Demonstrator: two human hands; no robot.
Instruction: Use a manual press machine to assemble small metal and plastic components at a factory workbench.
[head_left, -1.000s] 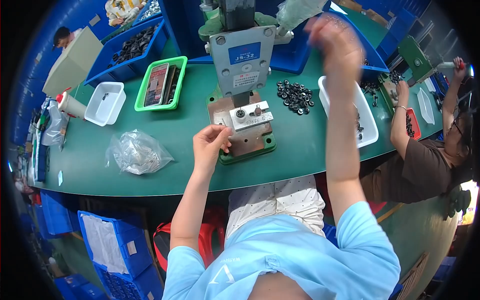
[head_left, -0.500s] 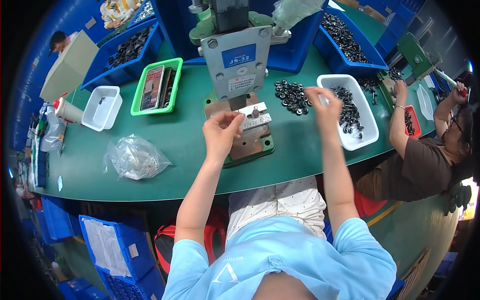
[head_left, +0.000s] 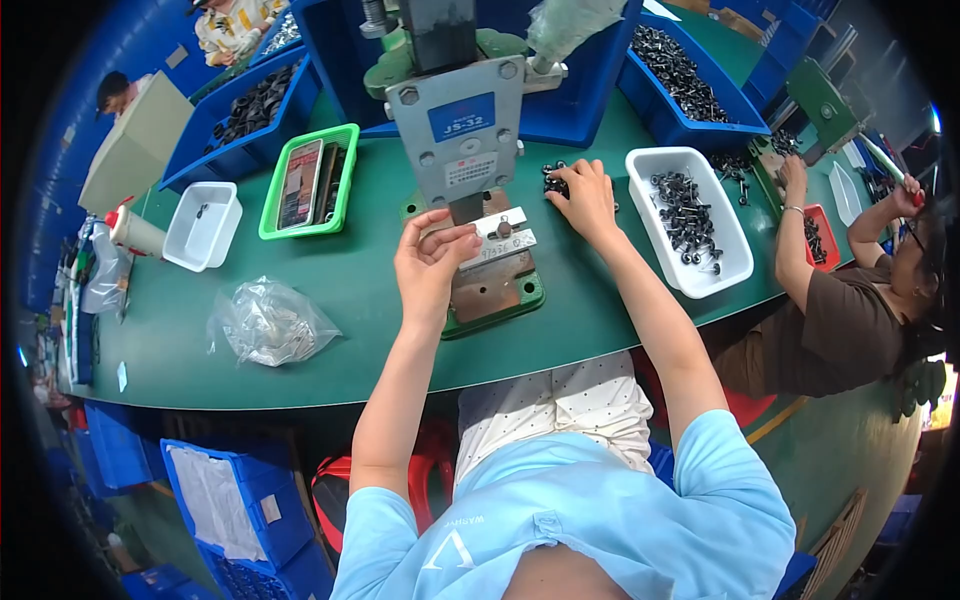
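A grey bench press (head_left: 458, 120) stands on the green table (head_left: 340, 300), with a metal fixture (head_left: 500, 240) on its green base. My left hand (head_left: 432, 265) is at the fixture's left edge, fingertips pinched together; whether a part is between them is hidden. My right hand (head_left: 585, 198) rests palm down on a small pile of black rings (head_left: 553, 180) just right of the press, fingers reaching into the pile.
A white tray of black parts (head_left: 740, 262) lies right of my right hand. A green tray (head_left: 345, 185), a small white tray (head_left: 203, 225) and a crumpled plastic bag (head_left: 268, 322) sit to the left. Blue bins (head_left: 250, 110) line the back. A co-worker (head_left: 840, 320) works at the right.
My right hand came down from high beside the press, passed the white tray, and now lies on the pile of black rings. My left hand stayed at the fixture.
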